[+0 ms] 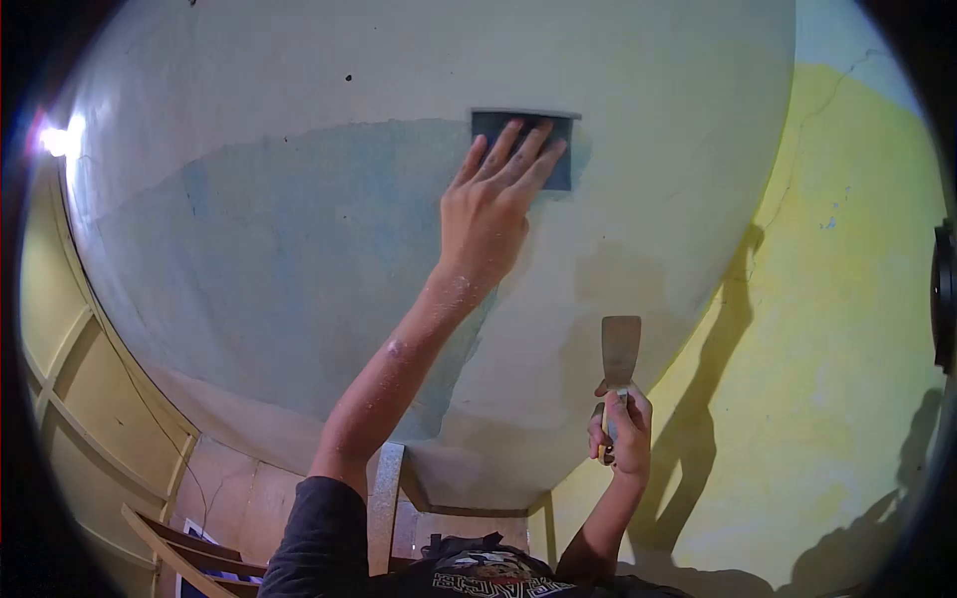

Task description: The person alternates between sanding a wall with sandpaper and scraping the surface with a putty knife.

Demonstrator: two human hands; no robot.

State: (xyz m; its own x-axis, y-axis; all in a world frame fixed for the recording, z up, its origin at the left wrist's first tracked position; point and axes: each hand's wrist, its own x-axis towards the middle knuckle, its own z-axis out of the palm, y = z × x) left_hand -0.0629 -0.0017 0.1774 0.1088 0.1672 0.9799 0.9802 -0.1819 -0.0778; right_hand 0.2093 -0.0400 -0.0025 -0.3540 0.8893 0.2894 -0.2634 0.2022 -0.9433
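Observation:
A dark, flat rectangular plate (560,179) lies against the pale wall, with a light greyish strip along its top edge. My left hand (493,204) holds it there, fingers spread across its face and the thumb hidden. Beside and below it spreads a damp-looking blue-grey patch (319,249) with an uneven border. Pale specks dot my left forearm. Lower right, my right hand (626,431) is wrapped round the handle of a putty knife (621,344). Its broad metal blade points up, apart from the wall as far as I can tell.
A yellow wall (827,289) with a crack meets the pale wall at the right. A bright lamp (55,140) shines at far left, above wooden panelling (110,399). Wooden furniture (184,548) stands at lower left. A dark round object (942,299) shows at the right edge.

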